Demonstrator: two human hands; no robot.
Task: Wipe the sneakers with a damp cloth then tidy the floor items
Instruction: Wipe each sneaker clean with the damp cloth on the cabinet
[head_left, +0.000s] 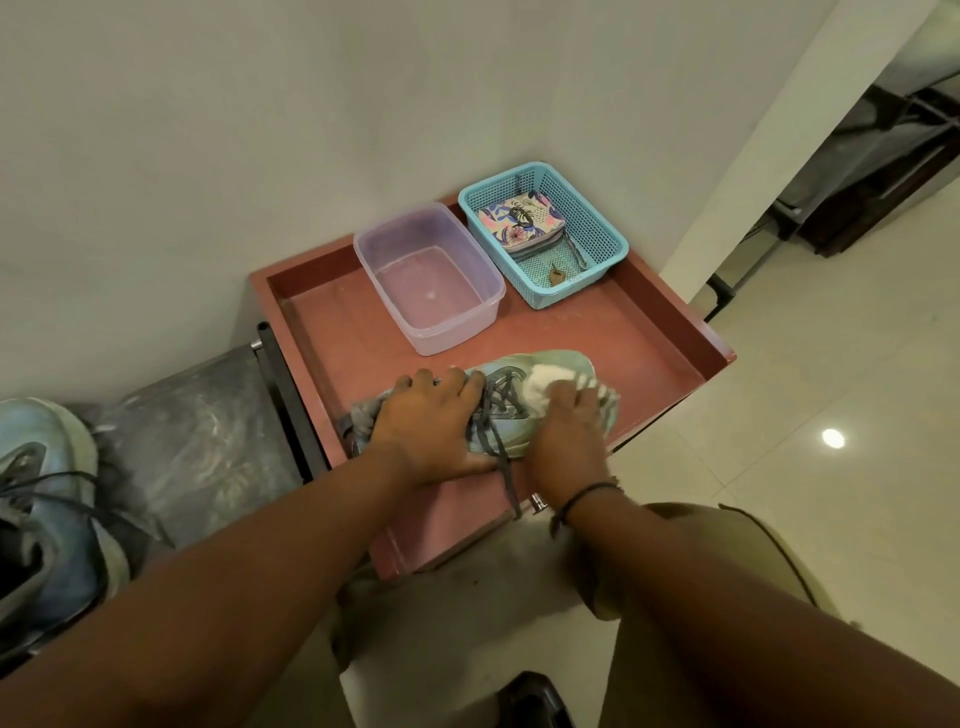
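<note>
left hand (434, 421) grips sneaker (498, 402) heel, frame centre | right hand (569, 415) presses cloth (540, 387) on toe | long axis left-right

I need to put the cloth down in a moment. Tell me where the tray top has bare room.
Bare room: the left strip between the tray rim and the clear tub, and the right stretch between the blue basket, the sneaker and the right rim. Crowded: the back, and the front edge under both hands.

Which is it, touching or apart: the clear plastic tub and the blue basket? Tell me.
Apart. The head view shows a strip of red tabletop between the clear plastic tub and the blue basket.
</note>
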